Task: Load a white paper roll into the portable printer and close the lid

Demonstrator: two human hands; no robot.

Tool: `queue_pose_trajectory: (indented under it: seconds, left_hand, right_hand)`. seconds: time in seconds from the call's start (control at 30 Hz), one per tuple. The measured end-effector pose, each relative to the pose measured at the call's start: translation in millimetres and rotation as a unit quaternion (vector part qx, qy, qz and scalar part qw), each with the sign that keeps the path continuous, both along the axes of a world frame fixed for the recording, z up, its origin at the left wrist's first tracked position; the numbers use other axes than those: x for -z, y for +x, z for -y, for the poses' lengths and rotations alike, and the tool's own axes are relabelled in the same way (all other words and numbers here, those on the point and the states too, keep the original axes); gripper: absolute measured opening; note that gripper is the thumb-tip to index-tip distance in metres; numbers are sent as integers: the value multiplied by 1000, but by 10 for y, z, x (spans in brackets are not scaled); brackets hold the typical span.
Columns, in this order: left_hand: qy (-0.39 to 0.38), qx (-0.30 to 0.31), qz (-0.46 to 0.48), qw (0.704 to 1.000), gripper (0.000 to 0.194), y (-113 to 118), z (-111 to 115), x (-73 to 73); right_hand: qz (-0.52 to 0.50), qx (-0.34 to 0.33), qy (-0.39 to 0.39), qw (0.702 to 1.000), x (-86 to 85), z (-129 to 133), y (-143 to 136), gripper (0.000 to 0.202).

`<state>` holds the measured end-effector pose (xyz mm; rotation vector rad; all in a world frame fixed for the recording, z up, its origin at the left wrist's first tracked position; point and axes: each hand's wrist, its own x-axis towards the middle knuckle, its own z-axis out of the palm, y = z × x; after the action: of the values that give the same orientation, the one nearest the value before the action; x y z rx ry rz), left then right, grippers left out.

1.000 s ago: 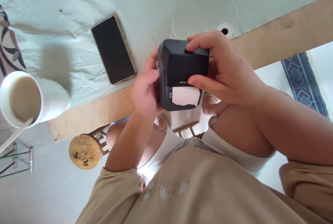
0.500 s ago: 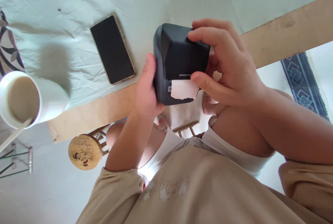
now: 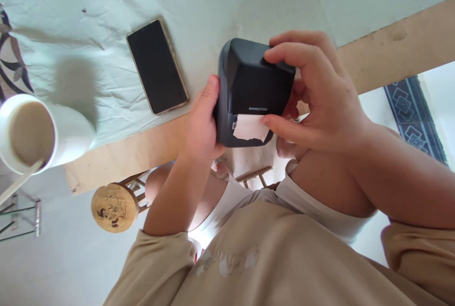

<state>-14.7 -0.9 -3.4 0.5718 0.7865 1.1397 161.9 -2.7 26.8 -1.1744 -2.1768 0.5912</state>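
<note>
A dark label printer marked NIIMBOT is held up near the table's front edge. White paper with a torn edge sticks out below its lid. My left hand grips the printer's left side, thumb along the edge and the other fingers mostly hidden beneath. On the opposite side, my right hand has its upper fingertips on the lid and its thumb against the paper near the slot. A small torn scrap shows by its curled lower fingers, mostly covered.
A phone with a dark screen lies on the pale cloth-covered table, left of the printer. Farther left stands a white cup of brown drink with a stirrer in it. Below the wooden table edge is a round stool.
The printer and both hands have shifted slightly right and down in view. The scrap by my right hand's lower fingers is more covered now. My grip looks much the same.
</note>
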Motion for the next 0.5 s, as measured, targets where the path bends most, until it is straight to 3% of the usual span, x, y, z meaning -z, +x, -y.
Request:
queue_pose_trajectory:
  seconds: [0.2, 0.37, 0.43, 0.5]
  left_hand:
    - [-4, 10, -18, 1000, 39, 4, -9, -28]
    - [3, 46, -15, 999, 48, 42, -24, -121]
    - [21, 48, -16, 998, 46, 45, -12, -147]
    - [28, 37, -28, 999, 34, 33, 6, -148]
  right_hand:
    - [31, 8, -6, 999, -67, 5, -2, 57]
    - [12, 24, 44, 999, -103, -8, 20, 57]
    - [-24, 61, 80, 995, -114, -7, 46, 46]
    - [-47, 104, 63, 991, -109, -11, 69, 29]
